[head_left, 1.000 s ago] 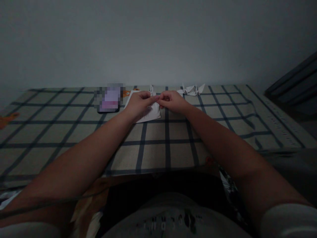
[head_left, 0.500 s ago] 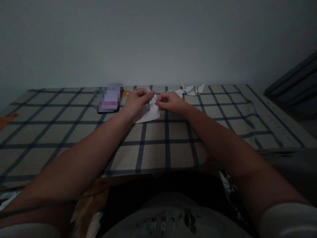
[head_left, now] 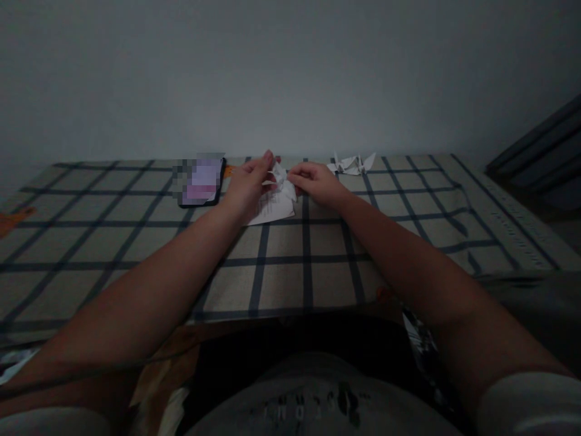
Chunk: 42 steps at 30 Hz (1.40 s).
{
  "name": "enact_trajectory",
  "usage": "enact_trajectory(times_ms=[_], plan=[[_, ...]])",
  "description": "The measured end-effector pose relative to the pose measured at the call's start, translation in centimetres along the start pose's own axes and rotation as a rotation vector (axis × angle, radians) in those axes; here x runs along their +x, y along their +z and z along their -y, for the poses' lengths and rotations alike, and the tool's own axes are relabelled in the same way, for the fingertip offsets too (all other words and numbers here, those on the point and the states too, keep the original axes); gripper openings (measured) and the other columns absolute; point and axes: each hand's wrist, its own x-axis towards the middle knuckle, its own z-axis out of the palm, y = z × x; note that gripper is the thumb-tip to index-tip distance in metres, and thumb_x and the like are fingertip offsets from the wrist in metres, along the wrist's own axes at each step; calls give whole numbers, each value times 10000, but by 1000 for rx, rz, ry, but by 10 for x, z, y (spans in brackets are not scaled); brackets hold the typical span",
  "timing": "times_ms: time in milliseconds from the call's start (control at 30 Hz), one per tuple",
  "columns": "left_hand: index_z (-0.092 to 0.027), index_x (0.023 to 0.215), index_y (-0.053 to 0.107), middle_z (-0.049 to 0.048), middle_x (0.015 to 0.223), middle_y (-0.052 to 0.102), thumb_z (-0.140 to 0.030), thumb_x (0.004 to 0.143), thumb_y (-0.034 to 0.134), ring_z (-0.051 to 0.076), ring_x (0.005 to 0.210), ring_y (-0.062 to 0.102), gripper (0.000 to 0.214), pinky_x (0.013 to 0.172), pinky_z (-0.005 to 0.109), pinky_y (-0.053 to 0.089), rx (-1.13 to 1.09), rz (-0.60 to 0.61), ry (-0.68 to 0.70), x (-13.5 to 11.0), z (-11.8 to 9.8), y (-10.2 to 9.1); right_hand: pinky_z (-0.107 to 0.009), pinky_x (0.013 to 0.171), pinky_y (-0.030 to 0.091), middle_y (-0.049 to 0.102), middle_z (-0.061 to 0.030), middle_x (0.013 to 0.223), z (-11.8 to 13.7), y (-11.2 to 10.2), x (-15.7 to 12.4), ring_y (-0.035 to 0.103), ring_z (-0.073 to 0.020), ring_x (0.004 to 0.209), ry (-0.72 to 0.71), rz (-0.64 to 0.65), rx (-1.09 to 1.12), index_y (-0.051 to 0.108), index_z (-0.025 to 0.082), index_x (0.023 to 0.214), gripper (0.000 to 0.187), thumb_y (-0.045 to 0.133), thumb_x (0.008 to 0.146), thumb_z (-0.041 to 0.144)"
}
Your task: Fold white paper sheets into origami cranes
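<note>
My left hand and my right hand meet over the far middle of a checked cloth. Both pinch a small folded white paper figure, one hand on each side of it. Under the hands lies a flat white sheet of paper. The room is dim and the fold's shape is hard to make out.
A phone with a lit, blurred screen lies left of my hands. Two finished white paper cranes stand at the back right near the wall. The checked cloth covers the whole surface. A dark piece of furniture stands at the right.
My left hand has lifted and tilted, its fingers now pointing up. The paper figure has opened out a little between the two hands. The right hand has barely shifted.
</note>
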Motion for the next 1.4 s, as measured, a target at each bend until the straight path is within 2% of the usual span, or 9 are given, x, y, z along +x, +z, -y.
enact_trajectory(times_ms=[233,333,467,567,667,833,1100,1300,1400], plan=[[-170,830,767,19,788,730,-471,640,974,122,732,675,411,747,259,573,-46,140,-71,-7,-1,4,-230,655,468,571,52,719,-7,-5,5,566,-118,672,26,-201,97,587,241,942,201,772,903,309],[-164,828,781,17,776,739,-467,619,989,110,707,670,422,755,254,575,-39,109,-46,-5,3,3,-243,696,483,610,30,783,-10,-5,6,591,-128,727,-48,-190,37,587,235,904,177,762,883,252],[-166,823,803,30,784,756,-516,604,992,116,700,666,454,733,252,567,6,72,9,-3,8,1,-287,851,525,696,-42,955,-7,-7,2,651,-180,959,-180,-194,-134,680,214,887,38,718,888,217],[-165,818,822,44,796,767,-557,616,977,127,709,666,467,721,255,561,57,61,56,-4,7,1,-295,845,529,723,-77,1029,-2,-8,-3,649,-210,1042,-232,-168,-241,741,210,919,46,712,893,233],[-166,845,836,58,832,789,-601,658,939,144,743,688,485,741,266,570,128,52,108,-5,5,0,-290,781,527,734,-87,1045,0,-7,-5,652,-208,996,-260,-136,-271,762,198,955,127,746,886,303],[-162,873,837,67,853,802,-635,744,857,176,783,725,491,754,286,594,298,73,191,-3,6,-3,-327,854,542,746,-58,949,-8,-8,1,657,-185,895,-248,-143,-281,748,173,930,206,796,839,351],[-155,947,798,56,843,792,-506,775,863,172,729,743,396,714,290,608,328,54,249,2,12,-6,-325,813,529,710,-36,799,-19,-13,7,639,-167,800,-200,-140,-217,702,170,808,230,716,890,384],[-156,1004,789,16,739,739,-315,777,823,135,641,685,279,651,254,548,349,73,319,7,13,-9,-280,714,551,650,32,763,-27,-6,9,642,-138,708,-140,-85,2,638,225,1097,251,740,881,302],[-169,1061,781,1,713,725,-260,771,797,130,632,671,304,644,246,530,334,106,350,6,13,-8,-267,701,562,605,63,721,-29,-5,10,631,-124,674,-114,-52,86,613,244,1131,278,739,886,286]])
